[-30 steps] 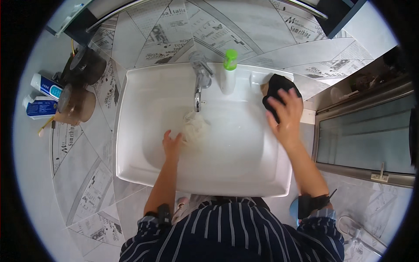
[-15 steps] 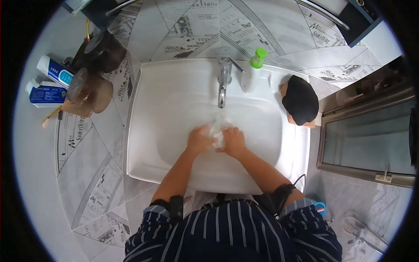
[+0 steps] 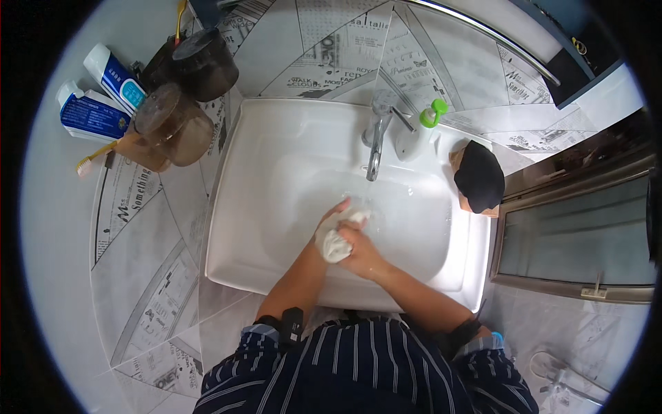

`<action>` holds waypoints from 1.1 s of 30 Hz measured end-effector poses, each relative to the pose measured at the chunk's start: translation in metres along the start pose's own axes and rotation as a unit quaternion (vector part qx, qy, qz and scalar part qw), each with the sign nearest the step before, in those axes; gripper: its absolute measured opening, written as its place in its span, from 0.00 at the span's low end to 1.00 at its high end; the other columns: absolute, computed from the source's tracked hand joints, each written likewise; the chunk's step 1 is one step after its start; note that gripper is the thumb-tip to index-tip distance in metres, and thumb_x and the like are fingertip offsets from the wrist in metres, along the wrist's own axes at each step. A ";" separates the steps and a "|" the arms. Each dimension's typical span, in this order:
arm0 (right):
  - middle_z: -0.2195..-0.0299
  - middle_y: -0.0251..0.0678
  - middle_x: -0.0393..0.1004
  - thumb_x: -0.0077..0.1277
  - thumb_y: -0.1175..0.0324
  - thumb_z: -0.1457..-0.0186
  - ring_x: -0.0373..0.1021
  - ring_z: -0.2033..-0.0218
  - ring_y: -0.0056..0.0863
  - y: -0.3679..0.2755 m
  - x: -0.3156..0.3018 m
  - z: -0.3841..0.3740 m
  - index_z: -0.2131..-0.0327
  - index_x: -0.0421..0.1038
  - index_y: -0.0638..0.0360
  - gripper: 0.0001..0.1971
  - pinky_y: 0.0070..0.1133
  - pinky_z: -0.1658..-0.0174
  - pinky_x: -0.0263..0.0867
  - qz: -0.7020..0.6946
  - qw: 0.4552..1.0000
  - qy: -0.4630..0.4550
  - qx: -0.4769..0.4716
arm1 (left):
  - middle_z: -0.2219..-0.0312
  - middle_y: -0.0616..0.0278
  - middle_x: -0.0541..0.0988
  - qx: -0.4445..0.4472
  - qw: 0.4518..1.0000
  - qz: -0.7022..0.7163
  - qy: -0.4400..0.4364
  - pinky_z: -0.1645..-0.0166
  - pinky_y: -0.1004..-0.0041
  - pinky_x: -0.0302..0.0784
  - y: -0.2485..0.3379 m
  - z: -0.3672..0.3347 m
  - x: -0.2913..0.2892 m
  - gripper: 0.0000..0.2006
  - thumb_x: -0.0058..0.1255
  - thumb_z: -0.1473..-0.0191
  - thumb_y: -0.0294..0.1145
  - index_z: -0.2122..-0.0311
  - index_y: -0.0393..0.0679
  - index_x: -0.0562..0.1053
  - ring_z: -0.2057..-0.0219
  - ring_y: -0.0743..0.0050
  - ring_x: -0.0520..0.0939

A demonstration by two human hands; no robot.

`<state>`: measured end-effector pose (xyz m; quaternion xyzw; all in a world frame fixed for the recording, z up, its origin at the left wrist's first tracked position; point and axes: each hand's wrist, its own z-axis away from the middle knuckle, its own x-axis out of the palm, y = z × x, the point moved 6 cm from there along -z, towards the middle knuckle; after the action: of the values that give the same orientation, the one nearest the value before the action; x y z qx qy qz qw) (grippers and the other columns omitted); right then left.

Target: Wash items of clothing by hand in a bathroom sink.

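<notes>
A wet white cloth [image 3: 336, 247] is bunched up between my two hands, low over the near part of the white sink [image 3: 231, 228]. My right hand [image 3: 360, 254] is closed round it from the right, fingers curled over the top. Against its left side lies my left hand [image 3: 324, 226], partly hidden by the cloth, with its fingertips showing on the far side. Another fold of the cloth sticks out toward the basin's middle. Beyond my hands stands the chrome faucet [image 3: 374, 152], its spout above the basin. Shallow water seems to lie in the basin.
A white pump bottle [image 3: 412, 143] with a green top stands right of the faucet. On the sink's right rim sits a black object [image 3: 479, 178] over a brown box. Brown cups [image 3: 181, 134], toothpaste tubes [image 3: 114, 83] and a toothbrush [image 3: 96, 157] are at the left wall.
My hands have come nearer to me with the cloth, which is now gathered into a tighter bundle. The whole view has shifted and tilted slightly.
</notes>
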<state>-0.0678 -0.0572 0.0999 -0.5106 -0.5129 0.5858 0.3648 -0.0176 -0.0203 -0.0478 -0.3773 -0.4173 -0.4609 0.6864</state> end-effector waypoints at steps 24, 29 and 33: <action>0.57 0.43 0.66 0.55 0.63 0.56 0.65 0.57 0.42 0.073 -0.113 0.021 0.62 0.65 0.55 0.17 0.33 0.57 0.63 0.146 0.961 0.228 0.064 | 0.58 0.52 0.72 0.202 0.788 -0.389 0.433 0.56 0.65 0.72 0.064 0.083 0.016 0.26 0.50 0.51 0.49 0.49 0.48 0.64 0.57 0.60 0.74; 0.47 0.42 0.57 0.59 0.56 0.59 0.54 0.44 0.41 0.070 -0.102 0.036 0.47 0.57 0.52 0.35 0.36 0.42 0.47 0.395 0.912 -0.004 0.110 | 0.47 0.50 0.60 0.152 0.439 -0.750 0.470 0.51 0.57 0.66 0.067 0.091 0.044 0.39 0.51 0.56 0.57 0.40 0.54 0.54 0.49 0.50 0.65; 0.42 0.45 0.51 0.59 0.52 0.61 0.48 0.40 0.41 0.079 -0.059 0.007 0.44 0.54 0.57 0.41 0.41 0.40 0.41 0.372 0.918 -0.015 0.135 | 0.42 0.44 0.52 0.080 0.189 -0.876 0.436 0.44 0.42 0.52 0.029 0.055 0.062 0.43 0.53 0.60 0.60 0.40 0.54 0.54 0.40 0.41 0.50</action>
<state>-0.0545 -0.1308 0.0360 -0.6019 -0.2071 0.7504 0.1780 0.0115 0.0178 0.0257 0.5501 -0.1470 -0.8197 -0.0625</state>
